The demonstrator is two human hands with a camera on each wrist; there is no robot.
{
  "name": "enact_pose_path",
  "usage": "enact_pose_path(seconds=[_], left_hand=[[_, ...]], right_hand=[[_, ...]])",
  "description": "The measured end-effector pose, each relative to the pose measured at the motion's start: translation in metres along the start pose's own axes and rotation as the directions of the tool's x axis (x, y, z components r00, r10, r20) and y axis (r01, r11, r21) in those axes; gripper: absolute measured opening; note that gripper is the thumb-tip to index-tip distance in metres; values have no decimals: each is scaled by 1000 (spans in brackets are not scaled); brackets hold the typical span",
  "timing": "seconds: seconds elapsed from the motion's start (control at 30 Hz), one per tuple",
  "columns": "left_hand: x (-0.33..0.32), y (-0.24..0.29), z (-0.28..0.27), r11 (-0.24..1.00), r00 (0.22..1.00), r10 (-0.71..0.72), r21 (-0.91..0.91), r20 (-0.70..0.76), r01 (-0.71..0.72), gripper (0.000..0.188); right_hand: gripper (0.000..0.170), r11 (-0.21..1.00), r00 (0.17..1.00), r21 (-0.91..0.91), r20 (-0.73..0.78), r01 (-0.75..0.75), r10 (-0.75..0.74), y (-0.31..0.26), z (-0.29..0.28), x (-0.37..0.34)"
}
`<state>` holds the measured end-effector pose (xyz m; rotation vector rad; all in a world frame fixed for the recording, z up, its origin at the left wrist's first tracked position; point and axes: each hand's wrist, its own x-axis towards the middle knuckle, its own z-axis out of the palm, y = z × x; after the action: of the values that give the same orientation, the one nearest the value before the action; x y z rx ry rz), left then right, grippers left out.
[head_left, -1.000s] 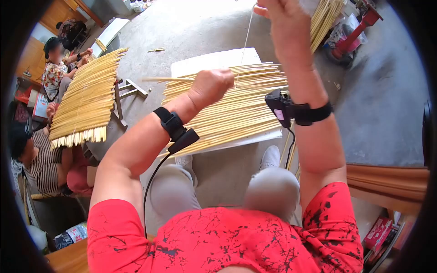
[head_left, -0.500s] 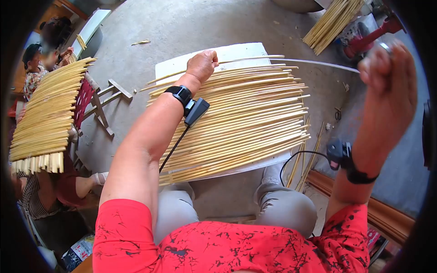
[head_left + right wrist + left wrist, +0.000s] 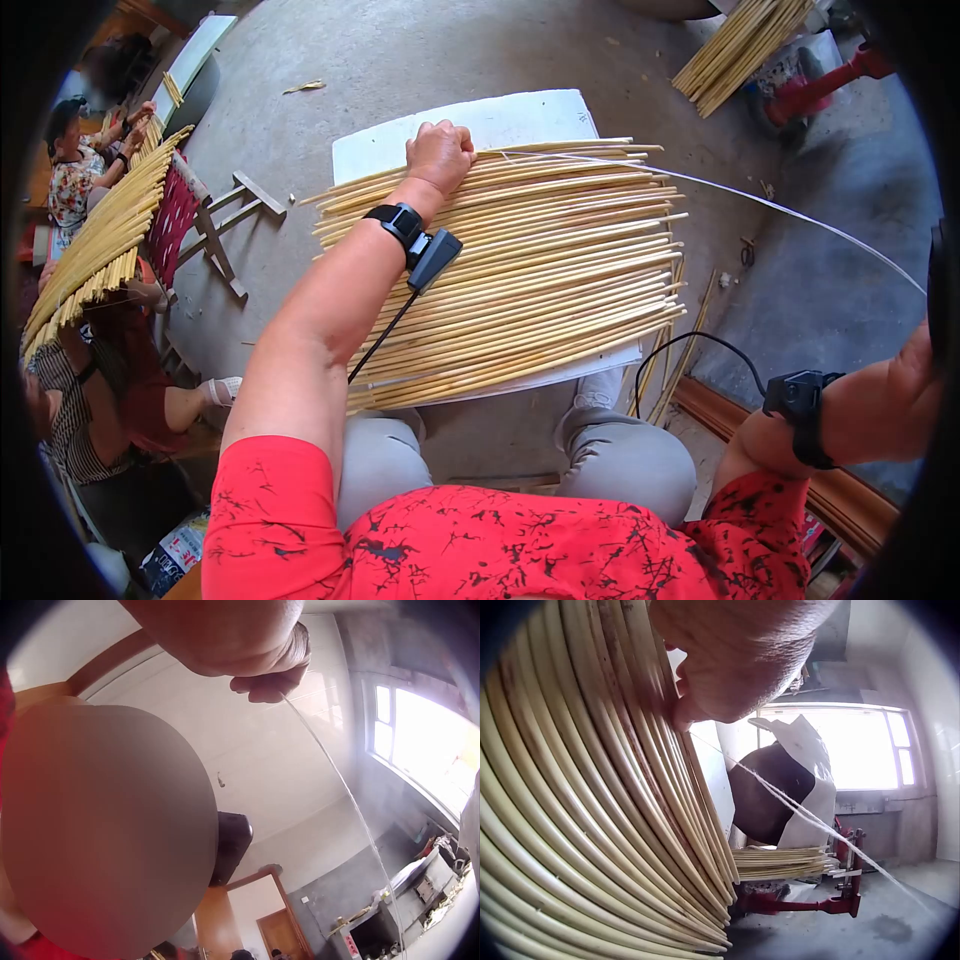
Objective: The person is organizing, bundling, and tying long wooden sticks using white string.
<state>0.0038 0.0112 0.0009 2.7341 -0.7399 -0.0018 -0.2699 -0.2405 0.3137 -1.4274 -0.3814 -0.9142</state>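
Observation:
A mat of thin pale yellow stalks lies across a white board in front of my knees. My left hand, fingers curled, grips the outermost stalk at the mat's far edge. In the left wrist view, its fingertips press at that edge, where white string comes out. The string runs taut to the right, over the mat's end. At the far right of the head view is my right hand, partly cut off. Its curled fingers hold the string in the right wrist view.
Two people sit at the left by another stalk mat on a wooden trestle. A stalk bundle lies at the back right near a red metal stand. Loose stalks and a brown wooden beam are at the right.
My right hand has swung from above the mat far out to the right, drawing the string along. My left hand has brought a stalk down against the mat's far edge. The head view has shifted.

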Motion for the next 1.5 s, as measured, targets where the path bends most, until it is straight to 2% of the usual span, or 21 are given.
enact_pose_path(seconds=[0.17,0.23,0.27,0.33,0.47,0.53,0.57,0.63,0.67,0.7,0.73,0.77,0.8,0.83,0.9,1.1,1.23,1.37,1.43,1.47,1.5], left_hand=[[2,-2,5,998,999,-53,-46,7,53,9],[3,-3,5,990,994,-96,-103,58,101,9],[2,-4,6,990,994,-96,-101,58,102,9],[2,-4,6,989,995,-90,-117,31,93,9],[0,-10,3,992,997,-67,-102,49,71,11],[-5,-15,3,990,998,-8,-144,-69,-2,17],[-8,-18,4,990,998,-8,-144,-68,-2,17],[-20,-21,2,987,974,130,-73,-188,-146,23],[-27,-22,-1,982,980,163,-78,-111,-172,33],[-34,-20,-1,982,981,162,-77,-111,-171,33],[-41,-16,-1,963,956,271,21,-113,-270,39],[-47,-14,-1,923,920,378,118,-104,-366,45],[-52,-11,-1,921,931,358,138,69,-365,60],[-55,-10,2,920,929,364,133,63,-369,60],[-58,-8,12,950,958,266,140,108,-279,68],[-58,-6,16,942,959,245,197,142,-270,74],[-55,-2,8,955,956,225,152,186,-254,75],[-53,-1,8,952,957,210,181,201,-247,76],[-55,-5,14,952,961,180,209,208,-224,76],[-57,-6,17,955,965,203,184,166,-233,76],[-58,-7,20,956,966,228,159,122,-246,76]], right_hand=[[23,999,1000,-16,-8,-28,28,0,-5,-4],[22,997,992,71,-127,-8,17,1,2,-7],[22,997,992,72,-128,-8,17,-1,-2,-8],[21,997,998,58,29,-53,52,-4,-11,-7],[19,989,995,112,46,-92,87,-4,-2,-17],[19,981,996,173,55,-85,76,0,0,-25],[19,981,996,173,54,-85,77,1,-1,-29],[21,985,988,123,108,-123,110,5,-3,-35],[21,985,988,124,109,-123,109,7,-3,-41],[15,982,991,137,-35,-127,133,8,-3,-47],[10,980,972,150,-178,-129,155,10,-2,-52],[10,980,972,150,-177,-127,153,13,1,-56],[9,980,968,153,-199,-126,155,17,7,-61],[9,981,963,150,-219,-125,156,17,13,-63],[7,988,959,61,-242,-140,151,17,23,-65],[14,970,964,48,-114,-237,241,23,27,-76],[15,961,957,-65,-130,-267,258,32,36,-82],[15,952,948,-19,-92,-307,304,36,35,-86],[14,953,942,-16,-154,-304,298,36,32,-91],[14,953,952,10,-55,-301,301,36,26,-91],[14,953,952,37,-42,-302,303,35,23,-92]])
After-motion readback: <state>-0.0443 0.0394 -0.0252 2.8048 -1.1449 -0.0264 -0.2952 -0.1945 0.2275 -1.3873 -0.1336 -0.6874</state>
